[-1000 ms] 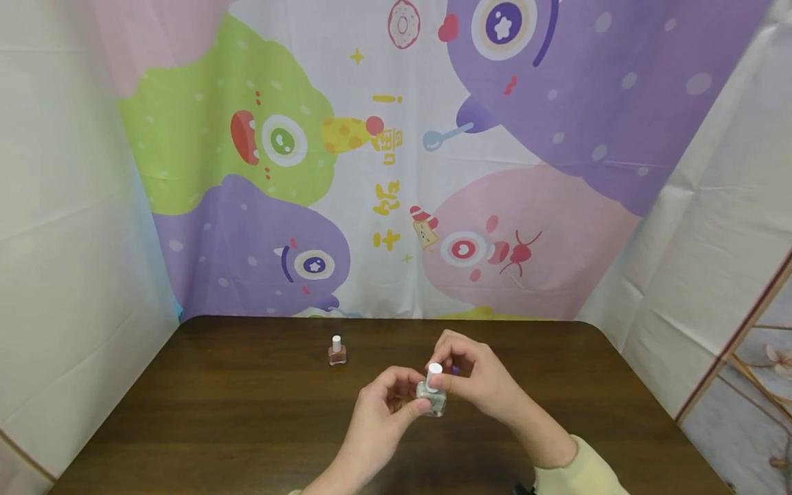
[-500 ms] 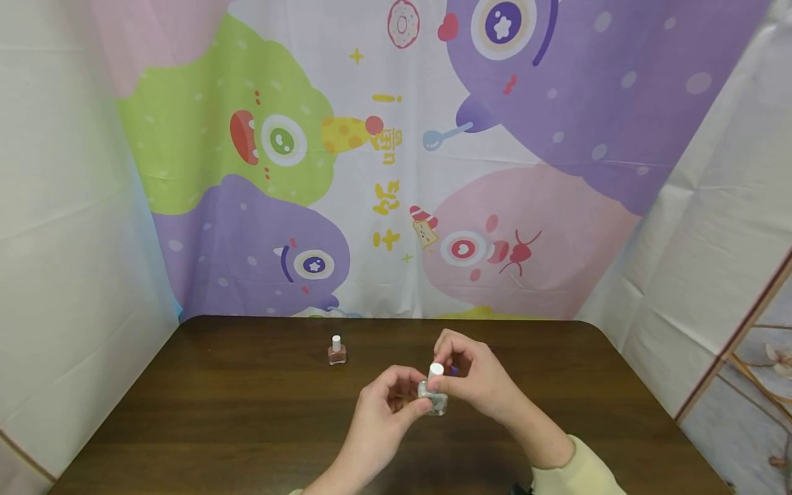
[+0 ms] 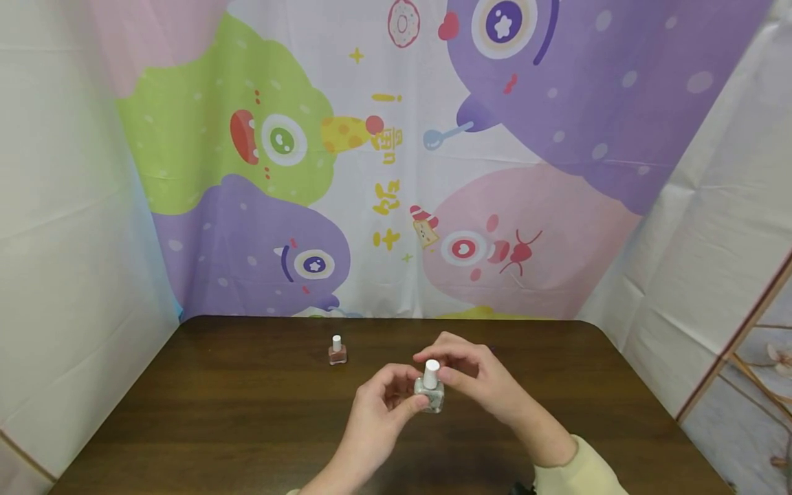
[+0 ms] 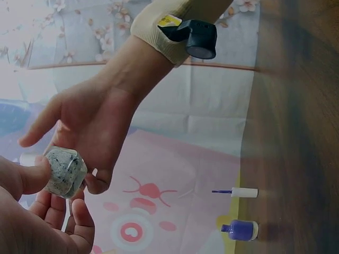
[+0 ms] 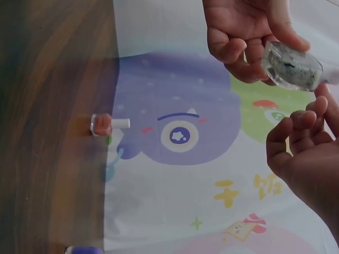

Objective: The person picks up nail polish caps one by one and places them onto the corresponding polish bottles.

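On the dark table (image 3: pixel 247 419), toward the back on the left, stands a capped pinkish-brown bottle (image 3: pixel 337 355); next along, the left hand (image 3: pixel 382 411) pinches a speckled polish bottle (image 3: pixel 432 394) in the air. The right hand (image 3: pixel 481 379) has its fingers loosely parted about that bottle's white cap (image 3: pixel 432 371), whether touching I can't tell. Behind it stand an uncapped purple bottle (image 4: pixel 241 230) and, just right, a brush cap (image 4: pixel 246 192), bristles up.
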The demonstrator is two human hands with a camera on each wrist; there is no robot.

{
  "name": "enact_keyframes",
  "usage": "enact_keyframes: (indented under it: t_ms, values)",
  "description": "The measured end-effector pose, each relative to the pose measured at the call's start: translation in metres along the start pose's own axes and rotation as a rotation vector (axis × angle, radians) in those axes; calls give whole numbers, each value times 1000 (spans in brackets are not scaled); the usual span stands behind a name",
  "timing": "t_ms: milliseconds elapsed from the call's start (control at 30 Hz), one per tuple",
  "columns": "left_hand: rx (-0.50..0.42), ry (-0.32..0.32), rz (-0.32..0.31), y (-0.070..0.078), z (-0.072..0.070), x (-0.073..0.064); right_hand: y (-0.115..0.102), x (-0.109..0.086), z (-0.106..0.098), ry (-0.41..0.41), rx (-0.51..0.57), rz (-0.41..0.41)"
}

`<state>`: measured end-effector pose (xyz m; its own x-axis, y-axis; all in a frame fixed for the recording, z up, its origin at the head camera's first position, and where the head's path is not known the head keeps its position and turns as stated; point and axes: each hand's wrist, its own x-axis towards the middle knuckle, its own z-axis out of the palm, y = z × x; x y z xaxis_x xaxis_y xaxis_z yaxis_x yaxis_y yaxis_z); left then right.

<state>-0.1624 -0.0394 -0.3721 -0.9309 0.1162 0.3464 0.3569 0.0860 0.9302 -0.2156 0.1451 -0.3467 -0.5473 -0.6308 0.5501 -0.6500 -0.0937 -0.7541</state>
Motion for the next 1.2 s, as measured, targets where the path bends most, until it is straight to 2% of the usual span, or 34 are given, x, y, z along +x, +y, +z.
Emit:
enact_keyframes:
  t_ms: [167, 567, 867, 1200]
  values:
    - [-1, 0, -2, 0, -1, 0, -3, 0, -3, -48, 65, -3]
    - [-43, -35, 8, -1, 0, -2, -3, 2, -4, -107, 98, -47]
    - [-15, -43, 8, 0, 0, -2, -2, 3, -4, -79, 45, -122]
    - [-12, -45, -3, 2, 0, -2, -4, 2, -4, -50, 23, -78]
